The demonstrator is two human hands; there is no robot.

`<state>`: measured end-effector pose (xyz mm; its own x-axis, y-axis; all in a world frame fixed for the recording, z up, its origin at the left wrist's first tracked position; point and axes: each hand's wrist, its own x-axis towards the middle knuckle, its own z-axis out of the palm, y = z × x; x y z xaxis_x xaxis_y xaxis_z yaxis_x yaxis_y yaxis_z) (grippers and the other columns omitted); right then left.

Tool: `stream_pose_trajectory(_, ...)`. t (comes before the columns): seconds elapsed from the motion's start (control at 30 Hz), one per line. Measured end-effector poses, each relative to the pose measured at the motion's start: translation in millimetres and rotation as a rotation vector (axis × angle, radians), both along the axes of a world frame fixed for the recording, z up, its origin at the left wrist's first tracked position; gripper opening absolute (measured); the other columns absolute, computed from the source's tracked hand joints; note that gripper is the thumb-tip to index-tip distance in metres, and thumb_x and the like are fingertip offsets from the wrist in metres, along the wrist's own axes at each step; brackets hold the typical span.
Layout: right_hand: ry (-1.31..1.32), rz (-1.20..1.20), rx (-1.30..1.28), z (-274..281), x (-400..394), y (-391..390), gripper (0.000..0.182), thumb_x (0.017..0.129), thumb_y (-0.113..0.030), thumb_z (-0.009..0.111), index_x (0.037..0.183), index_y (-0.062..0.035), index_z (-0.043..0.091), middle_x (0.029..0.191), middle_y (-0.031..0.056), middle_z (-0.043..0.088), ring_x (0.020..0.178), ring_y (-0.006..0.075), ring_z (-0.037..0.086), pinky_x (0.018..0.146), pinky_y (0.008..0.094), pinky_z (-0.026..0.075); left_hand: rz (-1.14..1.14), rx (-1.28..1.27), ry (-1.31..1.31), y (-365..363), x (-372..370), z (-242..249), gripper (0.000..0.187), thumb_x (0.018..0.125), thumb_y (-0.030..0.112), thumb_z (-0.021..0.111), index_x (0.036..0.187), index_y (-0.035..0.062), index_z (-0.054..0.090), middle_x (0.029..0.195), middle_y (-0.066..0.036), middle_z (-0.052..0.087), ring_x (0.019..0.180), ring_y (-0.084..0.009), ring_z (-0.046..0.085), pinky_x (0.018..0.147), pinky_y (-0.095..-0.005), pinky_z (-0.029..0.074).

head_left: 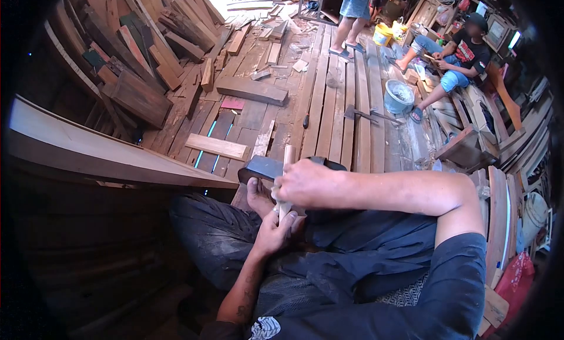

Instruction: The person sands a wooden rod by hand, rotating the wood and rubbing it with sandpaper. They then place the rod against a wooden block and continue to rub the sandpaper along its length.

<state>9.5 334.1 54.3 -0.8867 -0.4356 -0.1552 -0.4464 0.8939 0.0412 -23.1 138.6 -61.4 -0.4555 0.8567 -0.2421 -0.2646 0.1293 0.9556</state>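
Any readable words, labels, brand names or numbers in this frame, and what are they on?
None can be read.
Seated person's black T-shirt: a red and white print, too blurred to read.
White patch on the wearer's dark clothing at the bottom edge: a pattern, no legible letters.
Yellow bucket: no marking visible.

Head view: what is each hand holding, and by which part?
The left hand grips the lower end of a short wooden stick. The right hand closes over a dark-headed tool near its head; the exact grip is hidden.
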Motion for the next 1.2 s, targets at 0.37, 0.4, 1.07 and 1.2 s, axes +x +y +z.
stream_pose_trajectory(0.37,0.153,-0.241,0.043,-2.6,-24.8,58.0,0.016,0.085,-0.013,0.067,0.099,-0.0092,0.074,0.095,0.0114,0.073,0.095,0.0310,0.073,0.077,0.0434,0.061,0.024,0.057,0.022,1.7,-1.2,-0.2,0.029,0.108,0.025,0.062,0.122,-0.0002,0.062,0.089,0.004,0.059,0.077,-0.0040,0.052,0.066,-0.0236,0.044)
stream_pose_trajectory(0.4,0.141,-0.232,0.053,-6.5,-20.3,54.3,0.015,0.085,-0.013,0.067,0.098,-0.0086,0.074,0.095,0.0120,0.073,0.094,0.0313,0.074,0.077,0.0436,0.061,0.016,0.057,-0.012,0.5,0.7,7.2,0.029,0.108,0.024,0.062,0.123,-0.0003,0.061,0.089,0.004,0.059,0.077,-0.0036,0.051,0.066,-0.0233,0.043)
stream_pose_trajectory(1.07,-0.046,-0.028,-0.103,4.8,-7.6,18.3,0.007,0.080,-0.012,0.070,0.085,-0.0094,0.074,0.089,0.0115,0.074,0.087,0.0339,0.075,0.071,0.0462,0.060,0.015,0.032,-0.050,2.6,0.5,7.1,0.025,0.108,0.022,0.063,0.119,0.0002,0.063,0.089,0.003,0.060,0.078,-0.0044,0.054,0.069,-0.0232,0.046)
stream_pose_trajectory(1.2,0.001,-0.060,-0.077,2.9,-9.9,20.4,0.007,0.081,-0.013,0.070,0.085,-0.0099,0.075,0.088,0.0101,0.074,0.087,0.0324,0.076,0.069,0.0462,0.060,0.040,0.037,0.000,5.2,2.2,8.4,0.026,0.107,0.022,0.063,0.120,-0.0004,0.064,0.097,0.001,0.063,0.089,-0.0075,0.057,0.081,-0.0264,0.048)
